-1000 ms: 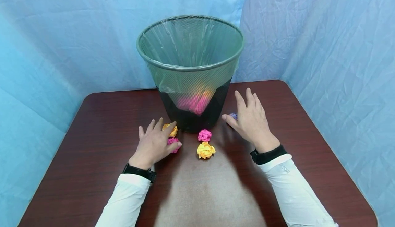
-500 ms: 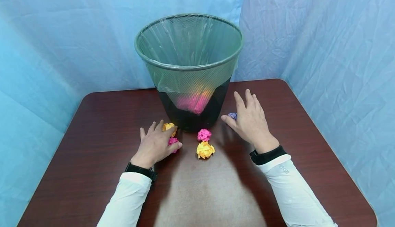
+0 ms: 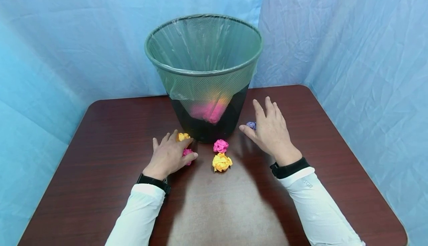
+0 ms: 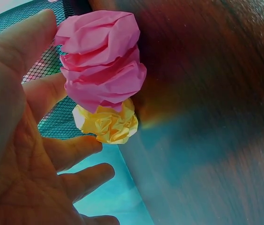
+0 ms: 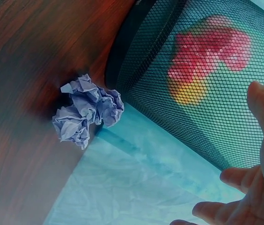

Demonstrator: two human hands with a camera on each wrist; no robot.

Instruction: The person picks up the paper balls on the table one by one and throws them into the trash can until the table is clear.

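Note:
My left hand (image 3: 169, 156) hovers over two crumpled paper balls at the bin's left front, fingers spread and relaxed. One is a yellow paper ball (image 3: 183, 136), the other a pink paper ball (image 3: 187, 152) partly hidden by the hand. In the left wrist view, the thumb reaches the edge of the pink paper (image 4: 101, 61), and a fingertip lies beside the yellow paper (image 4: 108, 124). To the right of the bin, my right hand (image 3: 271, 132) is spread with nothing in it. A purple crumpled paper (image 5: 87, 108) lies on the table near its thumb.
A black mesh wastebasket (image 3: 204, 71) with a translucent green liner stands at the table's back, pink and yellow paper inside. In front of it lie another pink paper ball (image 3: 220, 146) and a yellow one (image 3: 221, 162). Blue cloth (image 3: 100, 34) hangs around the brown table (image 3: 83, 157).
My left hand has shifted slightly right, its index finger a little lower over the paper balls. The right hand has hardly moved, and the head view has shifted slightly.

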